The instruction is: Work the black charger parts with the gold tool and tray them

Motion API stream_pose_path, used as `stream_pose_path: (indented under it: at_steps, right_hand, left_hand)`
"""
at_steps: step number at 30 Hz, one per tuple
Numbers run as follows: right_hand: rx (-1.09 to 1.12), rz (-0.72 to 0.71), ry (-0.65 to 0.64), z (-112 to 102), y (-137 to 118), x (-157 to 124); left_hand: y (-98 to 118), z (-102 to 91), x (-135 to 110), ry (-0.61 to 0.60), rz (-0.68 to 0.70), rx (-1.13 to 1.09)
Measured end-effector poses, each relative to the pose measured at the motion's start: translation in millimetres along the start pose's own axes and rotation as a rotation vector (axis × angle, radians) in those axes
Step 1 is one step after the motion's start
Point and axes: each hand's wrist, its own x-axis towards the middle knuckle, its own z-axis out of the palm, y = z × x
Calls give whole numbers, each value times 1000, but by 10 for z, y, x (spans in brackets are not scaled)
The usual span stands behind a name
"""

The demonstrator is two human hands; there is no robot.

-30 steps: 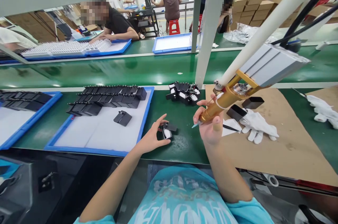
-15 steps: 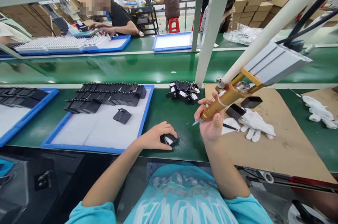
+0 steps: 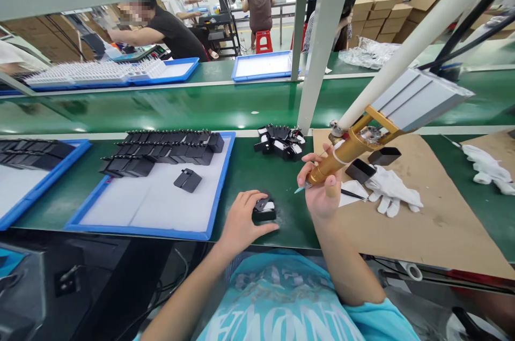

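Note:
On the green bench a small black housing with a white part in it (image 3: 265,211) lies beside my left hand (image 3: 241,220). The fingertips are at its upper left edge and the thumb stretches out below it, apart from the housing. My right hand (image 3: 324,193) cradles the lower end of a gold cylindrical tool (image 3: 336,161), its fingers curled behind. A pale blue tip (image 3: 299,190) points down to the left from the tool. A grey ribbed metal block (image 3: 422,97) is fixed to the tool's upper end. Behind the housing sits a pile of black and white parts (image 3: 280,141).
A blue-rimmed tray (image 3: 220,185) at left holds rows of black boxes (image 3: 169,148) and one separate black box (image 3: 188,180). Brown cardboard (image 3: 438,223) at right carries white gloves (image 3: 392,191), black tweezers (image 3: 354,194) and two black cases (image 3: 361,170). A white post (image 3: 314,62) rises behind the bench.
My left hand has loosened from around the black housing, its thumb moving away and more of the housing showing. My right hand and the tool stay nearly still. A co-worker across the line leans left.

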Motion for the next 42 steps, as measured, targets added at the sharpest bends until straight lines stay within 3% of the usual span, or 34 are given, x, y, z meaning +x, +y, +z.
stream_pose_path:
  at_steps: [2, 5, 10, 19, 22, 27, 30, 35, 42]
  right_hand:
    - [-21, 4, 5, 1, -1, 2]
    - [-32, 4, 9, -2, 1, 6]
    - [-35, 4, 10, -3, 4, 6]
    - [61, -22, -24, 2, 3, 0]
    - [68, -25, -29, 2, 9, -4]
    - [59, -14, -23, 6, 12, -7]
    - [30, -14, -10, 3, 15, -7]
    - [33, -15, -14, -3, 17, -6]
    - [55, -36, -29, 6, 15, 1]
  left_hand:
    - [68, 184, -8, 146, -36, 14]
    - [110, 309, 39, 170, -61, -36]
    - [73, 166, 63, 41, -39, -137]
    - [-216, 10, -100, 22, -95, -317]
    - [-289, 39, -81, 119, -124, -306]
    - [-205, 125, 7, 283, -172, -133]
    - [-203, 89, 53, 216, -117, -158]
    - [-354, -12, 71, -37, -69, -441]
    - [-331, 132, 12, -28, -254, -610]
